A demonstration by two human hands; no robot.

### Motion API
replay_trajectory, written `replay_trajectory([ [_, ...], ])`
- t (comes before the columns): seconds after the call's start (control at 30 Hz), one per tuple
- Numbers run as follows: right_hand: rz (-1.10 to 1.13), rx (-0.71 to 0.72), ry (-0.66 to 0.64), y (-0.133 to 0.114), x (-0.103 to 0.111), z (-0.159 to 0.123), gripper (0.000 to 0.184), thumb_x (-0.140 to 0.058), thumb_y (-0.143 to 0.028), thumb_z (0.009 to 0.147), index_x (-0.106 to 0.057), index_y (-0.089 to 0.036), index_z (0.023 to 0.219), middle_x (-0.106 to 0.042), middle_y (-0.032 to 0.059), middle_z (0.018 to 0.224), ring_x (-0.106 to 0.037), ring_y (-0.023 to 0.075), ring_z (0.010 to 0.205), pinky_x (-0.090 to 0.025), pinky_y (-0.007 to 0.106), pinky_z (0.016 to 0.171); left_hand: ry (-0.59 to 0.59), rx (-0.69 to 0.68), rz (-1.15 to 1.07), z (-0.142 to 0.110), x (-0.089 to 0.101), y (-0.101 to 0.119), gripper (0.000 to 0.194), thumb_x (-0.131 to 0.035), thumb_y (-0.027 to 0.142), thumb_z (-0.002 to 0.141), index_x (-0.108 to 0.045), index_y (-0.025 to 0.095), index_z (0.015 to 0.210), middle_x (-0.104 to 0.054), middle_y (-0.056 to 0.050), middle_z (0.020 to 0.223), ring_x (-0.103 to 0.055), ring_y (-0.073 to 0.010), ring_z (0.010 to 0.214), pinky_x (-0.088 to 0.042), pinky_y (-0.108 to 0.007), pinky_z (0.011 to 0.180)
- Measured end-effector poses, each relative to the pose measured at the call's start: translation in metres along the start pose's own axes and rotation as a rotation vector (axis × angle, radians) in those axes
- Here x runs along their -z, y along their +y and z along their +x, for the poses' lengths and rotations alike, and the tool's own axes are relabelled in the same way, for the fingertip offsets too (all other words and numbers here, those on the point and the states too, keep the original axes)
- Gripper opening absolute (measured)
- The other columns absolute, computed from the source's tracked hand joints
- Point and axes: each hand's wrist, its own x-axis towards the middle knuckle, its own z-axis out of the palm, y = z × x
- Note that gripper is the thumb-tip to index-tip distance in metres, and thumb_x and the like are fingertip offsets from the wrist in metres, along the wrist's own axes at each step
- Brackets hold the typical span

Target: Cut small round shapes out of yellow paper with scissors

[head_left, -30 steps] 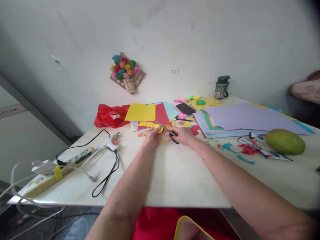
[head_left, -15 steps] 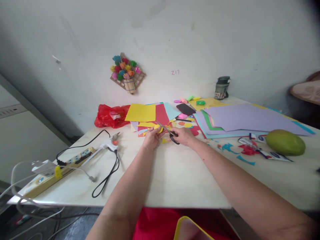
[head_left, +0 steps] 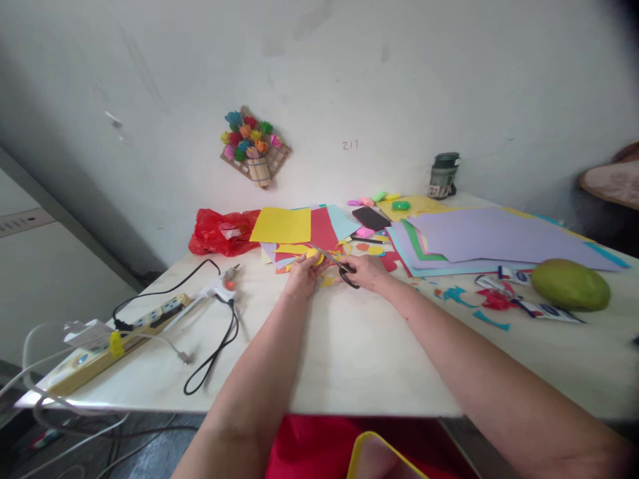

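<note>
My left hand (head_left: 302, 274) pinches a small yellow paper piece (head_left: 316, 259) near the middle of the pale table (head_left: 349, 346). My right hand (head_left: 367, 271) grips black-handled scissors (head_left: 339, 265), fingers through the loops, with the blades pointing left into the yellow piece. Both hands rest just in front of a heap of coloured paper sheets (head_left: 299, 229), yellow and red on top. Small cut scraps lie around the hands.
Large lilac sheets (head_left: 489, 236) spread at the right, with a green mango (head_left: 569, 284) and teal and red scraps (head_left: 479, 299) near them. A phone (head_left: 370, 217), a red plastic bag (head_left: 222, 231), a glue gun (head_left: 219, 286) and a power strip (head_left: 124, 329) with cables lie on the left.
Almost nothing has moved. The scissors and the yellow piece have shifted very slightly between my hands.
</note>
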Motion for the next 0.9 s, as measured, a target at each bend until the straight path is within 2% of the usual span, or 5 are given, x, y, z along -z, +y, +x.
replay_trajectory([
  [0.2,0.008,0.01,0.008,0.0007,-0.0009,0.0004,0.032,-0.068,-0.043,0.078,-0.074,-0.028,0.106,-0.074,0.0011,0.077,-0.064,0.0185,0.071,-0.034,0.025,0.059,0.004,0.003,-0.014,0.0002,0.0006,-0.0004,0.024,-0.08,0.012,0.063,-0.056,0.016,0.066,-0.074,-0.004,0.076,-0.074,-0.021,0.075,-0.056,-0.037,0.09],
  [0.47,0.043,0.006,0.005,0.0014,-0.0012,0.0012,0.032,-0.07,-0.045,0.077,-0.075,-0.028,0.103,-0.072,0.001,0.073,-0.061,0.0176,0.067,-0.033,0.025,0.058,0.019,0.014,-0.014,0.0014,0.0014,-0.0007,0.026,-0.078,0.011,0.065,-0.054,0.017,0.068,-0.073,-0.004,0.079,-0.074,-0.0248,0.088,-0.055,-0.038,0.09],
  [0.9,0.069,0.018,0.0,0.0014,-0.0017,0.0014,0.029,-0.07,-0.045,0.077,-0.076,-0.025,0.098,-0.068,0.0003,0.067,-0.055,0.0155,0.061,-0.031,0.025,0.057,0.018,0.016,-0.01,0.0024,0.0014,-0.0005,0.022,-0.077,0.012,0.068,-0.056,0.017,0.072,-0.074,-0.004,0.077,-0.074,-0.021,0.073,-0.058,-0.033,0.078],
])
